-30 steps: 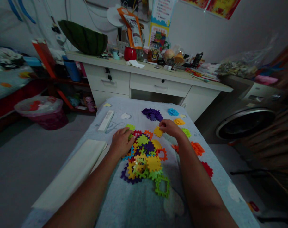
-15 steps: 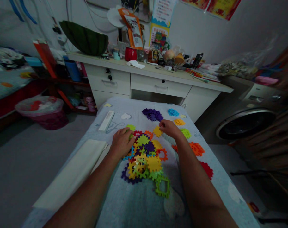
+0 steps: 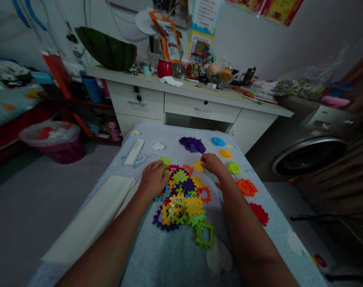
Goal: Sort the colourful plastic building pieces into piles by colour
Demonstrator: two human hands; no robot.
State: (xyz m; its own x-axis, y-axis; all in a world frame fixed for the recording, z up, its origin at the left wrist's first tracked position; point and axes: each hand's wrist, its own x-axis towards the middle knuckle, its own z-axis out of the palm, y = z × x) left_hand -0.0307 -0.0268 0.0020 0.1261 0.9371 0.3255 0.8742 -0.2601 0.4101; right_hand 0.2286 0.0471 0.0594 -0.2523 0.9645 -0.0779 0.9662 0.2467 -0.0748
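A mixed pile of plastic gear-edged building pieces (image 3: 194,206) in yellow, green, purple, orange, red and blue lies on the cloth-covered table. At the pile's left edge rests my left hand (image 3: 154,178), its fingers curled round a green toothed piece (image 3: 165,172) that shows between thumb and forefinger. My right hand (image 3: 211,162) is at the pile's far right, fingers bent and closed at the edge of a yellow toothed piece (image 3: 198,166). Its fingertips are partly hidden. Nearest me lies a green square frame piece (image 3: 205,235).
Sorted by colour, purple (image 3: 192,144), blue (image 3: 218,141), yellow (image 3: 226,154), green (image 3: 233,168), orange (image 3: 246,187) and red pieces (image 3: 259,214) lie along the far and right sides. A white box (image 3: 134,152) and folded white cloth (image 3: 91,215) are left. Behind stands a cluttered desk (image 3: 181,85).
My right hand has shifted slightly down and toward me, with the yellow piece moving a little at its fingertips. My left hand looks unmoved.
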